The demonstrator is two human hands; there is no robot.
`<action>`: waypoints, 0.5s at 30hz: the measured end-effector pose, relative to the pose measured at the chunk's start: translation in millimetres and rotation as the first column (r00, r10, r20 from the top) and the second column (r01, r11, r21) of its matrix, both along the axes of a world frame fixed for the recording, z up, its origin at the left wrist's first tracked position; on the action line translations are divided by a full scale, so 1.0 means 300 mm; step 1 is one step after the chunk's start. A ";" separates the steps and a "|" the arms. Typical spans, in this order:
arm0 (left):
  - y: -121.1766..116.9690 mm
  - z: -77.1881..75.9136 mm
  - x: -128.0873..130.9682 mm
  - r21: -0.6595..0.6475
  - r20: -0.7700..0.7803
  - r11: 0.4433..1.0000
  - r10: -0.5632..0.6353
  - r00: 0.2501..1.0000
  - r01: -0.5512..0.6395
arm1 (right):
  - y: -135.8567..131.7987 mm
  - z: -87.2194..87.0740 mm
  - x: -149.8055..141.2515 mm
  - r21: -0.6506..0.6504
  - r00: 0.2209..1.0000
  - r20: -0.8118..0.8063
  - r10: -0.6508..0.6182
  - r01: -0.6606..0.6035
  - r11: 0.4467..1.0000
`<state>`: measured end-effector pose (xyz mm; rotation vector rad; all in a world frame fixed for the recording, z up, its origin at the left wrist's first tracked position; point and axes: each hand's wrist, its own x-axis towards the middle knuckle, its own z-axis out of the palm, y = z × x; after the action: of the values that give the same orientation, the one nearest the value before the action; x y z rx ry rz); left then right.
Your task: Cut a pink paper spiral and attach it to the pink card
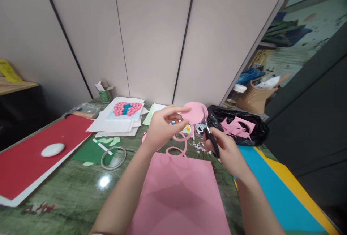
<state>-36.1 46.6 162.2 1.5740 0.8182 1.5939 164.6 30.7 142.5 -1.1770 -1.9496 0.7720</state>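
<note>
My left hand pinches the left edge of a round pink paper disc between thumb and fingers, above the table. My right hand grips black-handled scissors, whose blades lie at the disc's right edge. A curling pink paper strip hangs below the disc in loops, down to the top of a large pink sheet. That sheet lies flat between my forearms. Small paper bits are scattered behind the strip.
A black plastic bag with pink scraps lies at right, near blue and yellow sheets. Left are a red sheet with a white mouse, a tape ring, and white papers with a pink-and-blue craft. A panel wall stands behind.
</note>
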 end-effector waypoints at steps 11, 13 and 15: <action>0.009 -0.008 -0.011 0.090 -0.031 0.994 0.066 0.997 -0.063 | 0.003 0.000 0.010 -0.024 1.000 0.010 0.020 -0.020 1.000; 0.007 -0.006 -0.013 0.079 -0.020 0.995 0.058 0.998 -0.057 | 0.002 0.000 0.009 -0.028 1.000 0.007 0.021 -0.021 0.999; 0.006 -0.007 -0.013 0.061 -0.006 0.997 0.049 0.999 -0.048 | 0.000 0.001 0.009 -0.033 1.000 0.002 0.025 -0.025 0.999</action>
<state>-40.1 48.4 160.1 1.6148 0.8242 1.6631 167.4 30.8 142.9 -1.1759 -1.9636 0.8189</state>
